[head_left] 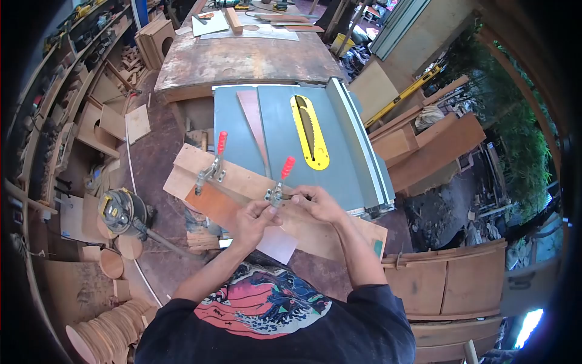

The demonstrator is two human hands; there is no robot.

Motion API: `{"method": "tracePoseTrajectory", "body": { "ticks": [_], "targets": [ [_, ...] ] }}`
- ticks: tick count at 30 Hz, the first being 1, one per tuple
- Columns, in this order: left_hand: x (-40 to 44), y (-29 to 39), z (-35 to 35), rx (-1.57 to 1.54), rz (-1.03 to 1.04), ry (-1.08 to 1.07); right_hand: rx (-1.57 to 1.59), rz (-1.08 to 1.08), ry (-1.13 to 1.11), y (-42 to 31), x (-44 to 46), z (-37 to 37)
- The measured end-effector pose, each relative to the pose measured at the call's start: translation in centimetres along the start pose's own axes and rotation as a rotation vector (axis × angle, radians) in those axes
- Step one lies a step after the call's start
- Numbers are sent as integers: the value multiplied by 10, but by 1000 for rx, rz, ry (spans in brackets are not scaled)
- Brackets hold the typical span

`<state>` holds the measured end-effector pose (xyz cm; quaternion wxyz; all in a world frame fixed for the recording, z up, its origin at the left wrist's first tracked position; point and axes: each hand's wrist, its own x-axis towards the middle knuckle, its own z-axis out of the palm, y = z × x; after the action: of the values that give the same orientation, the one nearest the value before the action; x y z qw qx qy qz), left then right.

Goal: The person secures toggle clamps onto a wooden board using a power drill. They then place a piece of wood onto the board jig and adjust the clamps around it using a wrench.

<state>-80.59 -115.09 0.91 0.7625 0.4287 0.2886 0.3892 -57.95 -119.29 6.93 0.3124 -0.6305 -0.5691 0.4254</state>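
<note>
A long plywood board (357, 233) lies across the near edge of the table saw (279, 139), with two red-handled toggle clamps on it. My left hand (257, 221) is closed at the base of the right toggle clamp (286, 170), its fingertips on the metal. Just to the right, my right hand (318, 205) pinches by the same clamp; what it holds, if anything, is too small to name. The other toggle clamp (212, 167) stands further left. An orange-brown wood piece (212, 209) lies under it, and a pale sheet (277, 244) is below my left hand.
Behind the saw is a worn wooden bench (242, 60). The yellow insert (310, 132) and the rail fence (364, 145) are on the saw top. A shop vacuum (124, 212) stands left, by shelves (60, 91). Wooden panels (445, 282) are at the right.
</note>
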Motion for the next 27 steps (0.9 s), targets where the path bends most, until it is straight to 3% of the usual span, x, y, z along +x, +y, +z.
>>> {"method": "tracePoseTrajectory", "body": {
  "ticks": [7, 10, 16, 19, 24, 27],
  "targets": [
    [-2, -2, 1, -84, -20, 21, -382, -21, 300, -35, -36, 17],
    [2, -4, 4, -118, -44, -3, -418, -259, 354, -6, -22, 13],
    [1, -2, -4, -78, -21, -37, -799, -173, 246, -37, -37, 11],
    [-2, -1, -4, -85, -11, -55, -890, -349, 237, -39, -33, 12],
    [0, 2, -4, -6, -21, -44, -822, -304, 214, -47, -33, 26],
    [-1, -7, -13, 41, 31, -92, -916, -251, 70, -66, -32, 15]
  ]
}}
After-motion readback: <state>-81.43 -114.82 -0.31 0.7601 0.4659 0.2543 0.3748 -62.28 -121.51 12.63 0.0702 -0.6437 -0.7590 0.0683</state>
